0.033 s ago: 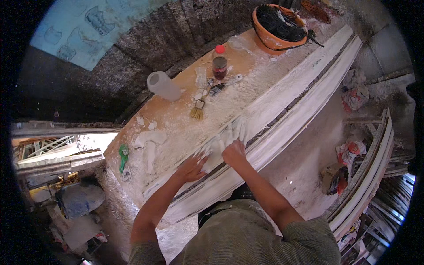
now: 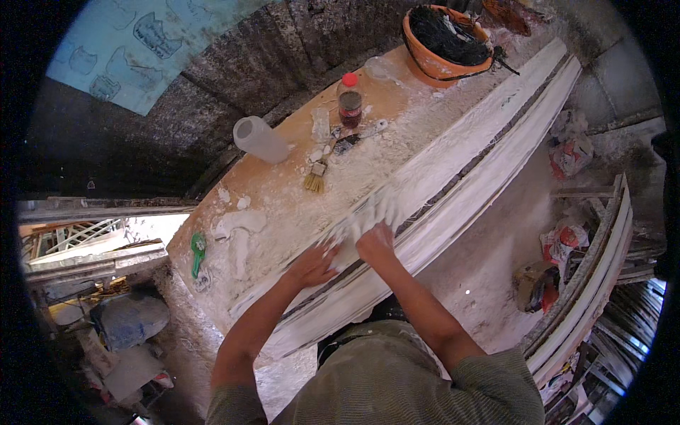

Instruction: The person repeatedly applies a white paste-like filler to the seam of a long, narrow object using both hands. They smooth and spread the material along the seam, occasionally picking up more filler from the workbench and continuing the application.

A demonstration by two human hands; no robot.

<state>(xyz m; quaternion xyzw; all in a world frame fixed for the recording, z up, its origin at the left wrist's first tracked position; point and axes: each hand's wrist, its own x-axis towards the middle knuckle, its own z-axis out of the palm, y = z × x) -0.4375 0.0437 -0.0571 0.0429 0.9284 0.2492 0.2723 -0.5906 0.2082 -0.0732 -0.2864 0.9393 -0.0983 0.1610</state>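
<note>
A long white plaster-like strip [image 2: 453,152] runs diagonally over the bench, with a dark groove along its length. Both my hands rest on its nearer stretch, their fingers whitened and somewhat blurred. My left hand [image 2: 316,263] lies across the left section, fingers stretched toward the right one. Just beside it, my right hand [image 2: 377,237] has its fingers spread over the strip's far band. I see no tool in either hand. Beyond them, a yellow-bristled brush [image 2: 316,177] lies on the powdery bench top.
On the bench [image 2: 283,205] stand a red-capped bottle [image 2: 350,103], a translucent white container [image 2: 262,140] and an orange basin [image 2: 443,67] of black fibres. A green-handled tool [image 2: 197,253] lies at the left edge. Another long curved white piece [image 2: 598,283] is at the right.
My left hand has shifted slightly away from me and to the right along the strip. The right hand's fingers have moved a little, and its wrist stays in nearly the same place.
</note>
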